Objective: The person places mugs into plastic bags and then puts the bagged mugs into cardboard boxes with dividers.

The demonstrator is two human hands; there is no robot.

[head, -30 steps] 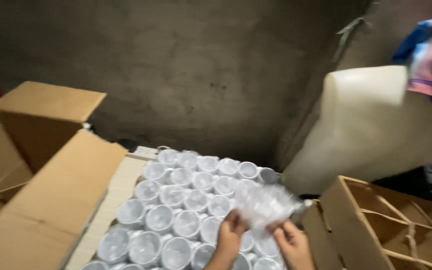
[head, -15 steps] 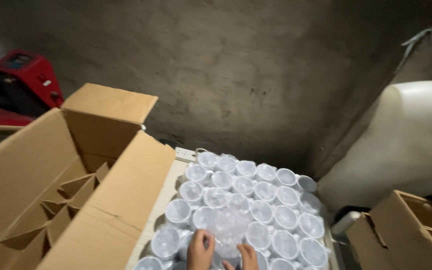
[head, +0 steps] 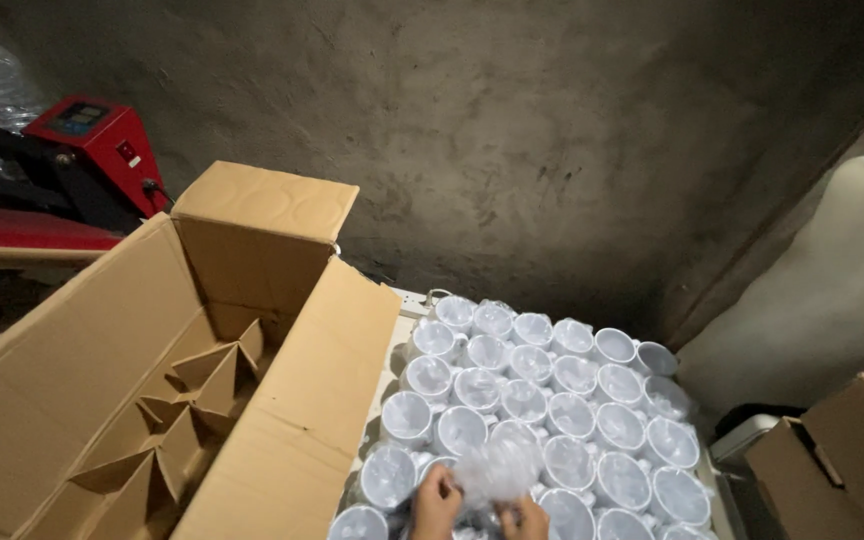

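Note:
Both my hands are at the bottom edge of the head view, over a packed group of white mugs (head: pixel 542 390) standing upright. My left hand (head: pixel 436 501) and my right hand (head: pixel 525 518) together pinch a crumpled piece of clear plastic wrap (head: pixel 497 468), which looks like it covers a mug underneath; the mug itself is hard to make out. Only fingers and knuckles show, the wrists are cut off by the frame.
An open cardboard box (head: pixel 152 400) with cardboard dividers inside stands at the left, its flap leaning over the mugs' edge. A red machine (head: pixel 97 135) sits at far left. Another cardboard box (head: pixel 842 450) is at the right, a white curved object (head: pixel 832 290) behind it, a concrete wall beyond.
The view has swung left, bringing the divided box and red machine in. My hands with the plastic wrap have moved from the mugs' right side toward the near middle.

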